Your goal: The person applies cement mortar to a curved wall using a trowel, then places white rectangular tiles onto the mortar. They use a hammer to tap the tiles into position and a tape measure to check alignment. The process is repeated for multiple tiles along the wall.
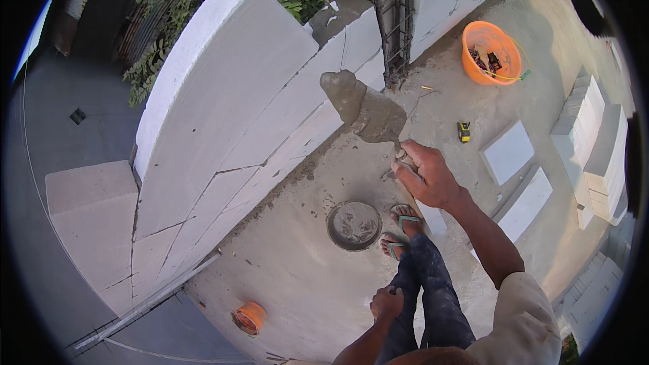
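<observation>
My right hand (pixel 433 177) is closed around the handle of a trowel (pixel 380 119). Wet grey mortar (pixel 343 93) is heaped on its blade and reaches toward the white block wall (pixel 270 88). Whether the mortar touches the wall I cannot tell. My left hand (pixel 387 303) hangs low by my leg with its fingers curled; what it holds, if anything, is hidden. Near my feet stands a round pan (pixel 354 226) with mortar in it. More mortar (pixel 341 15) covers the wall's lower top beside the steel bars.
Upright steel bars (pixel 397 20) rise at the wall's far end. An orange bucket (pixel 491 54) with tools, a yellow-black tape measure (pixel 464 132) and loose white blocks (pixel 508 153) lie to the right. A small orange bucket (pixel 249 318) sits at lower left, near the floor's edge.
</observation>
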Demonstrator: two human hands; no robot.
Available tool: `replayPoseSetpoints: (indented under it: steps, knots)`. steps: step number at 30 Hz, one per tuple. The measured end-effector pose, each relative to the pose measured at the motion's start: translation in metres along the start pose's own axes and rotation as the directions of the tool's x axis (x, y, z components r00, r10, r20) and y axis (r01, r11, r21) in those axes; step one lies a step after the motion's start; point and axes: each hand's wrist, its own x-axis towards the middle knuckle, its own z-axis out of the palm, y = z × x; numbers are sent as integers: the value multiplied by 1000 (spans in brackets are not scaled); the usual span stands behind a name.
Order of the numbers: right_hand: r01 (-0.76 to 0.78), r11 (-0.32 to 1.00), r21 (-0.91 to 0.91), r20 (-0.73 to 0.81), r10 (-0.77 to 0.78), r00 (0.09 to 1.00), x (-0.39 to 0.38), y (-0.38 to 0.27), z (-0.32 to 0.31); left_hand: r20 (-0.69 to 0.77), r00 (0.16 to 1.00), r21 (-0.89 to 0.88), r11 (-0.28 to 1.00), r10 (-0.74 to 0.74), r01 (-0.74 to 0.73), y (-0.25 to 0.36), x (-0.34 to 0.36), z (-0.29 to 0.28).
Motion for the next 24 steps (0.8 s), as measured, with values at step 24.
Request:
replayPoseSetpoints:
  steps: [24]
  knots:
    - [1, 909, -416, -238, -110, 965, 106, -123, 21, -5, 999, 77, 996, 37, -37, -5, 2, -13]
